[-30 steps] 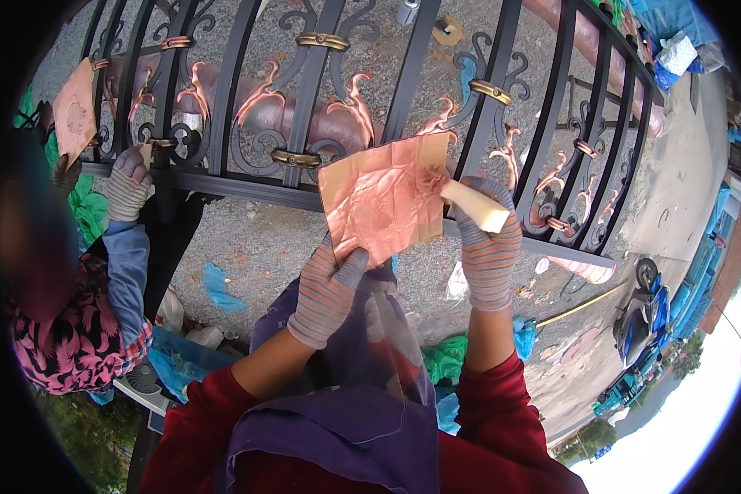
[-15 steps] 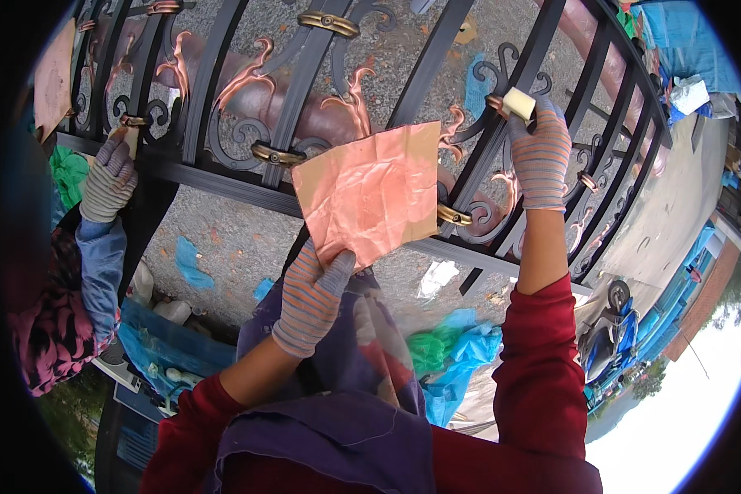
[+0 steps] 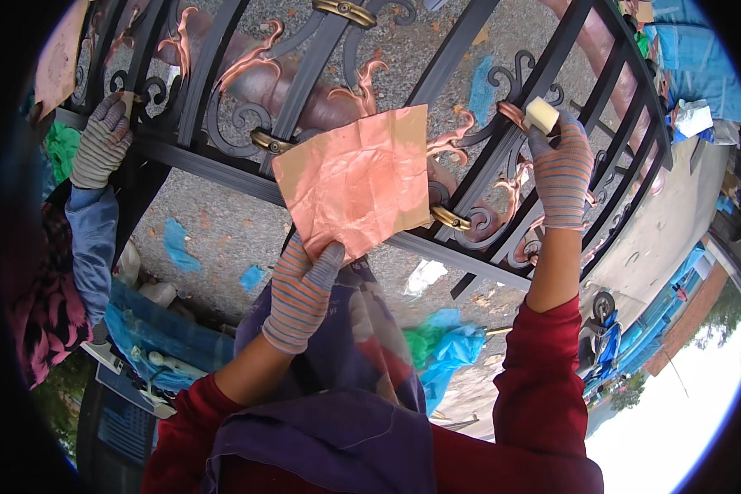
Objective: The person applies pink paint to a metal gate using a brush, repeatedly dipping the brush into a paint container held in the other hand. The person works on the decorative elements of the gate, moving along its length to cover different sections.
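Observation:
My left hand [image 3: 300, 292] grips the lower edge of a piece of cardboard [image 3: 362, 181], thumb on top. Copper-coloured paint covers most of its creased face; bare brown shows at the edges. Between the fingers of my right hand [image 3: 564, 181] is a small pale yellow sponge [image 3: 542, 114]. It is close beside a copper-coloured collar [image 3: 512, 113] on a bar of the black metal fence panel [image 3: 222, 177]; whether they touch I cannot tell. Copper-coloured leaves [image 3: 369, 86] and black scrolls fill the gaps. Other collars, like the gold-brown one [image 3: 450, 218], clasp the bars.
At the left, a co-worker's gloved hand [image 3: 100, 148] works at the same panel, holding a small pale piece. Another copper-smeared board [image 3: 60, 53] is at the upper left. Blue and green plastic sheets [image 3: 453, 354] lie below the panel. A parked motorbike [image 3: 599, 333] stands at the right.
My right hand and the sponge have shifted slightly right and down, and more of the copper-coloured collar shows. The cardboard sits a little further left. The whole view has shifted slightly.

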The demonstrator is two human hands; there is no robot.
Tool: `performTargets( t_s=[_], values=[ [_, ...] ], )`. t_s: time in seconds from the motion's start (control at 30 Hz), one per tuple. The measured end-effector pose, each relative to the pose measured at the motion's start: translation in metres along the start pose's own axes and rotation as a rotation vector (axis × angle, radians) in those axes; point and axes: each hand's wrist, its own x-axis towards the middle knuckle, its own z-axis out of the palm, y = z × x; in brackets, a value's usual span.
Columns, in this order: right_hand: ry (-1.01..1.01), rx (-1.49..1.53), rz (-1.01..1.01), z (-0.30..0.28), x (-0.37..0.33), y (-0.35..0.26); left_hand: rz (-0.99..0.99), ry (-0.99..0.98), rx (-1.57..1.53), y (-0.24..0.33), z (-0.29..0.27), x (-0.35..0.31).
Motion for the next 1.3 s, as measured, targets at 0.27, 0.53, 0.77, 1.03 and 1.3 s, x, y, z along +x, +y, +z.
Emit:
performTargets(
  t_s=[0.27, 0.53, 0.77, 1.03, 1.3],
  values=[
    [-0.052, -0.014, -0.045, 0.005, 0.014, -0.013, -0.003, -0.029, 0.062, 0.004, 0.007, 0.001],
    [0.066, 0.21, -0.046, -0.008, -0.003, 0.003, -0.062, -0.006, -0.021, 0.004, 0.01, 0.002],
    [0.112, 0.257, 0.095, 0.0, -0.024, 0.037, 0.033, -0.017, 0.177, -0.004, 0.005, 0.002],
    [0.214, 0.2, -0.124, 0.021, -0.027, 0.03, 0.109, -0.065, 0.307, -0.004, 0.01, 0.007],
    [0.206, 0.595, 0.104, 0.033, -0.038, 0.063, 0.016, -0.088, 0.176, 0.004, 0.014, 0.012]
  ],
)
